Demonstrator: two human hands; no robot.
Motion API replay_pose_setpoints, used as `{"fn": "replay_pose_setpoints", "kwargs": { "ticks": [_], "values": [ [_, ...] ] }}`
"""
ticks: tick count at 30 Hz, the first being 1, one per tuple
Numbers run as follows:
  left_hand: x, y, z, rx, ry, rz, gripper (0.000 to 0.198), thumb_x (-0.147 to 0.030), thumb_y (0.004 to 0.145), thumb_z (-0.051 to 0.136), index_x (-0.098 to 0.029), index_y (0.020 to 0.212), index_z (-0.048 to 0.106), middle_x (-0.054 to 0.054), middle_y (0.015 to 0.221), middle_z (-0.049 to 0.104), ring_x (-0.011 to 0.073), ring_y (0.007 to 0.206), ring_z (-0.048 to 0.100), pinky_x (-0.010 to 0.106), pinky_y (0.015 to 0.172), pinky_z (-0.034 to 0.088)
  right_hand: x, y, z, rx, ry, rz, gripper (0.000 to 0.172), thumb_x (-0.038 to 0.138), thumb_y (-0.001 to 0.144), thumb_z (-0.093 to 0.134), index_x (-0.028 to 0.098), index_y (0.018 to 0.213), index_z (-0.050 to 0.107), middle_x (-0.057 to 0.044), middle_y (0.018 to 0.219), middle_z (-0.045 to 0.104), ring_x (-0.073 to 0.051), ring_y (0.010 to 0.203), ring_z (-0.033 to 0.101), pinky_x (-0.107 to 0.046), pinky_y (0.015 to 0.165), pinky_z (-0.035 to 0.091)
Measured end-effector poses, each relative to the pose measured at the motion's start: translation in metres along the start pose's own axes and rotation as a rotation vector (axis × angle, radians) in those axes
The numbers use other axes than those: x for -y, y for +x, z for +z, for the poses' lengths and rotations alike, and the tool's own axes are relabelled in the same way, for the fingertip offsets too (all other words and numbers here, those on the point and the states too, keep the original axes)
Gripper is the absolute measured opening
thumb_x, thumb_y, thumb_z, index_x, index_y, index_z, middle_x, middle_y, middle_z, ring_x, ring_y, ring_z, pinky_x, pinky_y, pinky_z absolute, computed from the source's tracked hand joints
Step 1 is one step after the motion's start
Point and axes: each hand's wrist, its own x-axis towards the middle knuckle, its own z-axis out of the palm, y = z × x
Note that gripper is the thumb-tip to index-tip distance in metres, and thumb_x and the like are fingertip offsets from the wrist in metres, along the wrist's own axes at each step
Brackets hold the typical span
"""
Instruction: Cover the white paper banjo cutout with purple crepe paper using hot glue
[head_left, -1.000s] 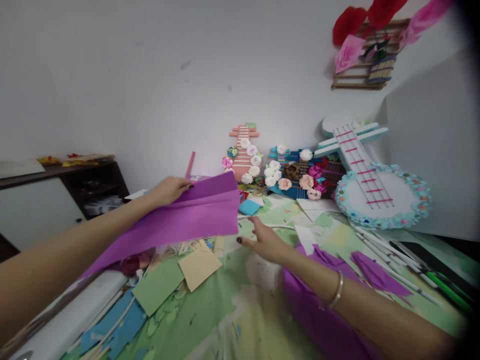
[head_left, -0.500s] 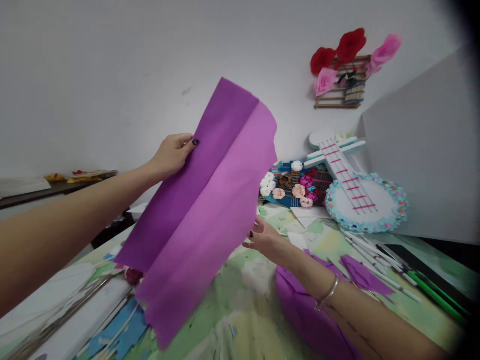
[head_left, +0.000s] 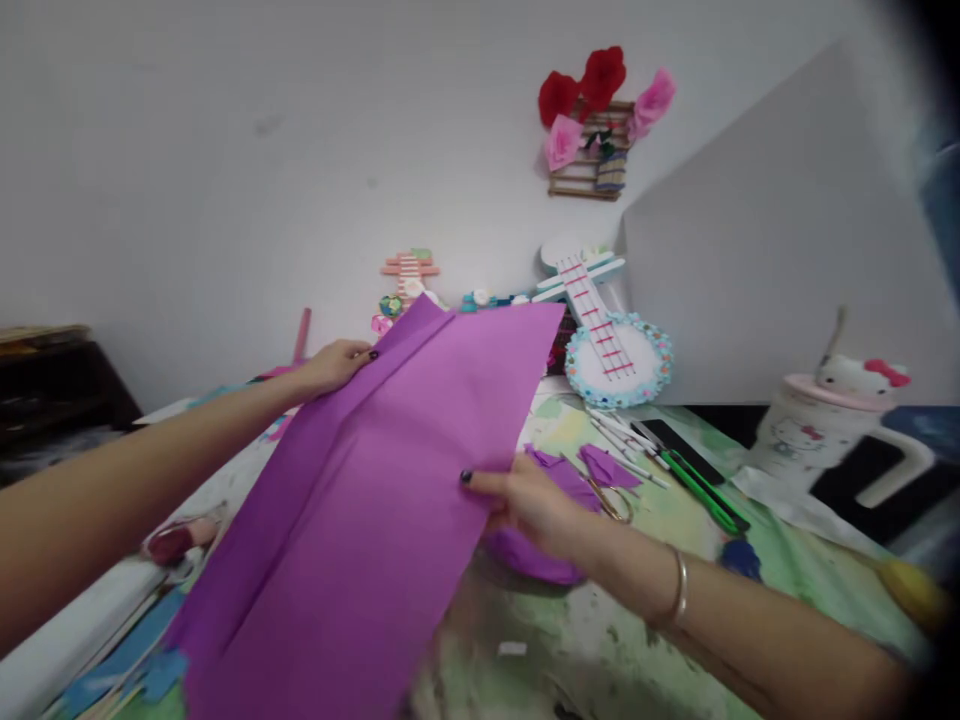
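A large purple sheet (head_left: pixel 375 500) with a fold along its left side is stretched between my hands above the table. My left hand (head_left: pixel 334 368) grips its upper left edge, thumb on top. On the right edge, my right hand (head_left: pixel 525 495) pinches the sheet, thumb on the near face and the other fingers hidden behind. Under and beside my right wrist lie a purple bundle (head_left: pixel 536 560), smaller purple scraps (head_left: pixel 607 467) and gold-handled scissors (head_left: pixel 611 498).
A banjo-shaped craft (head_left: pixel 611 360) leans at the wall. White sticks (head_left: pixel 622 440), a green cutter (head_left: pixel 701 490) and a lidded cup (head_left: pixel 817 430) stand or lie at right. Blue pieces (head_left: pixel 135 640) are at lower left. Paper flowers (head_left: pixel 600 80) hang above.
The purple sheet has come lower and spread wider. My right hand, open beside it before, has taken hold of its right edge. The view has turned right, bringing the cup in.
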Motion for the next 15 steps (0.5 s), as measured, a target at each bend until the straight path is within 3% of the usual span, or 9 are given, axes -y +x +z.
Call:
{"fn": "replay_pose_setpoints", "kwargs": {
  "ticks": [2, 6, 8, 10, 13, 15],
  "values": [
    [0.005, 0.004, 0.021, 0.104, -0.012, 0.019, 0.023, -0.037, 0.076, 0.055, -0.02, 0.077, 0.07, 0.005, 0.08, 0.071, 0.0242, 0.08, 0.061, 0.028, 0.073, 0.043, -0.021, -0.015, 0.003, 0.087, -0.018, 0.12, 0.038, 0.03, 0.059, 0.076, 0.012, 0.088, 0.06, -0.006, 0.066, 0.069, -0.017, 0.051, 0.063, -0.028, 0.048, 0.052],
    [0.005, 0.01, 0.061, 0.238, -0.048, 0.046, 0.022, -0.036, 0.073, 0.055, -0.021, 0.08, 0.07, 0.005, 0.091, 0.071, 0.0254, 0.091, 0.059, 0.028, 0.078, 0.043, -0.053, -0.036, 0.013, 0.165, 0.064, 0.216, 0.055, 0.034, 0.055, 0.075, 0.012, 0.1, 0.053, -0.004, 0.06, 0.068, -0.017, 0.048, 0.063, -0.026, 0.047, 0.051],
    [0.005, 0.01, 0.079, 0.264, -0.067, 0.043, 0.019, -0.035, 0.071, 0.057, -0.02, 0.074, 0.069, 0.005, 0.09, 0.07, 0.0249, 0.09, 0.059, 0.028, 0.078, 0.043, -0.061, -0.039, 0.014, 0.111, 0.101, 0.247, 0.063, 0.033, 0.054, 0.076, 0.015, 0.108, 0.049, -0.005, 0.069, 0.07, -0.018, 0.052, 0.065, -0.027, 0.047, 0.051],
    [0.004, 0.009, 0.093, 0.274, -0.095, 0.033, 0.017, -0.035, 0.07, 0.058, -0.021, 0.069, 0.068, 0.005, 0.086, 0.07, 0.0235, 0.085, 0.058, 0.027, 0.075, 0.043, -0.064, -0.038, 0.012, -0.023, 0.104, 0.239, 0.061, 0.032, 0.058, 0.074, 0.017, 0.11, 0.048, -0.006, 0.086, 0.072, -0.018, 0.061, 0.067, -0.029, 0.051, 0.053],
    [0.0, 0.008, 0.098, 0.258, -0.163, 0.002, 0.019, -0.038, 0.07, 0.059, -0.02, 0.069, 0.067, 0.004, 0.078, 0.068, 0.0206, 0.072, 0.057, 0.027, 0.065, 0.043, -0.06, -0.034, 0.002, -0.185, 0.05, 0.193, 0.046, 0.033, 0.07, 0.066, 0.018, 0.111, 0.05, -0.008, 0.1, 0.07, -0.019, 0.072, 0.068, -0.028, 0.054, 0.054],
    [-0.008, 0.011, 0.087, 0.211, -0.223, -0.016, 0.024, -0.041, 0.071, 0.059, -0.018, 0.072, 0.067, 0.004, 0.072, 0.067, 0.0191, 0.065, 0.056, 0.028, 0.059, 0.043, -0.05, -0.032, -0.006, -0.118, -0.011, 0.112, 0.045, 0.036, 0.077, 0.06, 0.018, 0.117, 0.049, -0.008, 0.101, 0.069, -0.019, 0.07, 0.068, -0.028, 0.05, 0.053]
  ]
}}
